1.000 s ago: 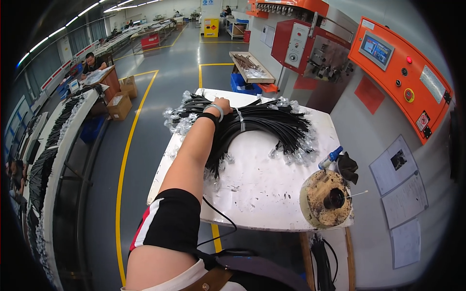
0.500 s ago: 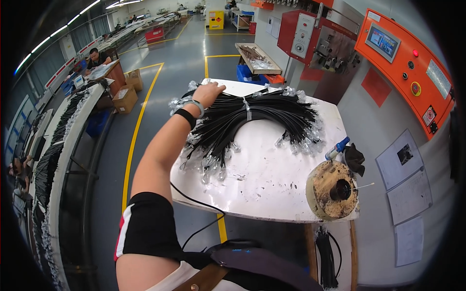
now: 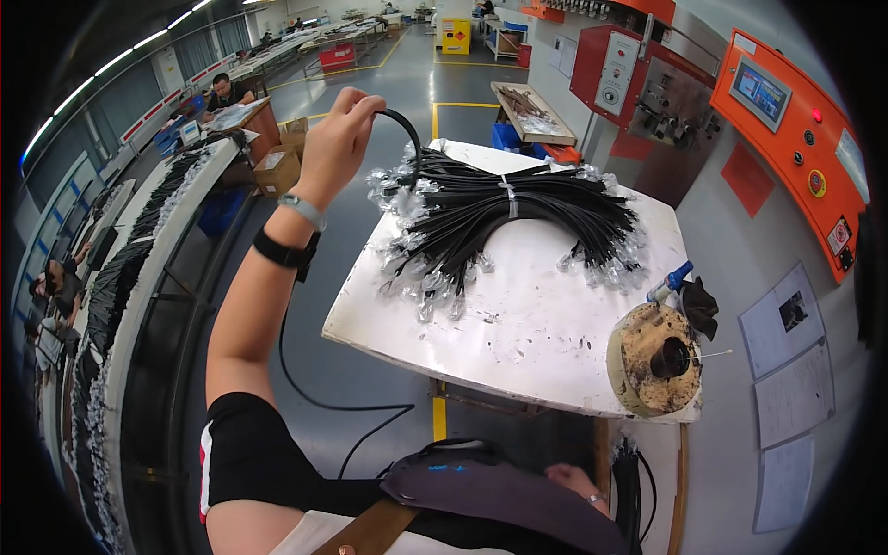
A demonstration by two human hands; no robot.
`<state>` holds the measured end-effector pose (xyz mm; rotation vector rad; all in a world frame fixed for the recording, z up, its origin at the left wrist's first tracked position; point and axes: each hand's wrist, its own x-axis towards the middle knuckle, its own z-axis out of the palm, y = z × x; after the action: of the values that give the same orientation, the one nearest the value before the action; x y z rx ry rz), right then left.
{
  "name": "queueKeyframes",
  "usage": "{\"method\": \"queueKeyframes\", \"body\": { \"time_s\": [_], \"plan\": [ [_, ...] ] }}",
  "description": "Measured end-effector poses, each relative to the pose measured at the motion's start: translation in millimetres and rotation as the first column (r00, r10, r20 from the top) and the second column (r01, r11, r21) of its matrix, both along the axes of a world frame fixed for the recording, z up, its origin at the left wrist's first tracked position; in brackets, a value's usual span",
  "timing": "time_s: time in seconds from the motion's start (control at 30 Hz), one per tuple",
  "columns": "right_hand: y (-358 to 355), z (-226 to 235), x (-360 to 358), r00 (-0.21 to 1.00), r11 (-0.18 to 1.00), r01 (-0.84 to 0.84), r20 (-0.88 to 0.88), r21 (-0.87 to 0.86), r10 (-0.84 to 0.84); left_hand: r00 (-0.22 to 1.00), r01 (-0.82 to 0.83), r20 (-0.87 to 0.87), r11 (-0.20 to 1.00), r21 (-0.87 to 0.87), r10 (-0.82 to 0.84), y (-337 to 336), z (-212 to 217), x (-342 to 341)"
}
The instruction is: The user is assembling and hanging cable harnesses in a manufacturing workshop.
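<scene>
Raised above the far left corner of the table, my left hand [image 3: 340, 139] pinches one end of a black strap [image 3: 407, 129]. The strap arcs over to the right, and its lower end hangs in front of the bundle. That bundle of black straps [image 3: 499, 196] lies curved on the table, tied in the middle with a clear band, with clear plastic wrapped round the strap ends. My right hand [image 3: 573, 481] shows low down near my body, below the table's front edge. Its fingers are small and partly hidden, so their grip is unclear.
The white table [image 3: 499, 342] has dark smudges. A round tan-topped block [image 3: 638, 384] with a dark cup and thin stick stands at its right, beside a blue-capped bottle [image 3: 671, 280]. An orange machine panel [image 3: 777, 120] rises at right. More black straps [image 3: 627, 490] lie below.
My left hand has lifted from the bundle, up and to the left, with a strap in it. My right hand has come into view at the bottom. The view has shifted slightly.
</scene>
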<state>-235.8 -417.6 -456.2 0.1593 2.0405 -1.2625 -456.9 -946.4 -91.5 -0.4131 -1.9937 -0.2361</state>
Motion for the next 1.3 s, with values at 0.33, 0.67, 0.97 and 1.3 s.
{"method": "queueKeyframes", "body": {
  "time_s": [0.33, 0.67, 0.97, 1.3],
  "plan": [
    [-138.5, 283.4, -47.8, 0.658, 0.779, -0.464, -0.753, -0.422, -0.016, 0.765, 0.582, 0.393, 0.809, -0.08, -0.511, 158.6, -39.3, 148.4],
    [16.4, 287.8, 14.4, 0.612, 0.363, -0.326, -0.487, -0.873, -0.623, -0.098, 0.429, 0.609, 0.519, 0.739, -0.787, 248.0, -91.6, 145.4],
    [168.1, 298.8, 66.3, 0.329, 0.151, -0.145, -0.191, -0.978, -0.925, -0.202, 0.548, 0.601, 0.419, 0.724, -0.773, 357.7, -125.2, 142.2],
    [154.8, 265.1, 51.5, 0.288, -0.118, 0.054, 0.129, -0.992, -0.949, -0.156, 0.673, 0.492, 0.272, 0.688, -0.857, 475.8, -129.2, 181.0]
  ]
}}
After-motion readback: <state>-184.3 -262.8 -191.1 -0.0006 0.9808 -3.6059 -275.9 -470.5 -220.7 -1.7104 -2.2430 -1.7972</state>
